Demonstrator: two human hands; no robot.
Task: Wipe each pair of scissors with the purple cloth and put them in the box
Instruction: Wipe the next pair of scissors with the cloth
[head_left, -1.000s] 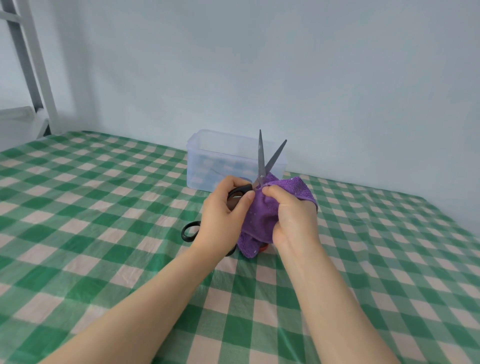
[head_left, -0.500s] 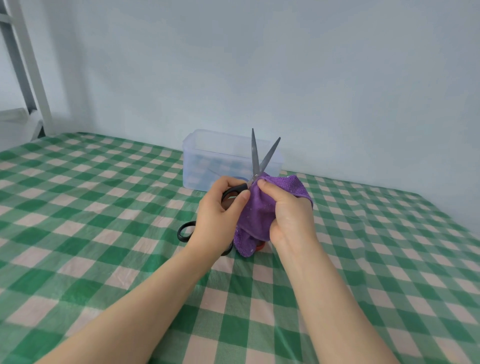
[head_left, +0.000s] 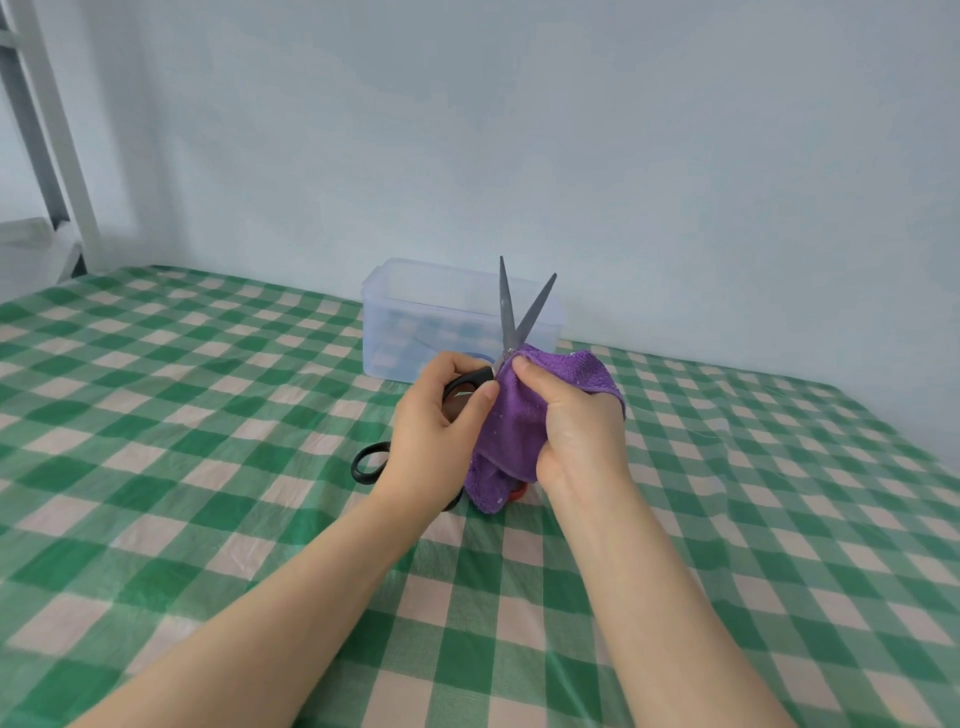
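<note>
A worktop (head_left: 208, 519) spread with a green and pale pink checked tablecloth (head_left: 779, 545) fills the lower part of the view. A translucent, open-topped rectangular plastic box (head_left: 395, 332) stands on it near the far edge. Closer in, a black plastic scissor handle loop (head_left: 370, 462) lies flat on the cloth, the rest of it hidden. Just to its right, a small red piece (head_left: 518, 492) shows, too covered to identify.

Your scissors (head_left: 508, 317) have matt grey metal blades and smooth black plastic handles. The cloth (head_left: 519, 415) is soft, fuzzy fabric; the box (head_left: 395, 322) is cloudy, half-clear plastic.
</note>
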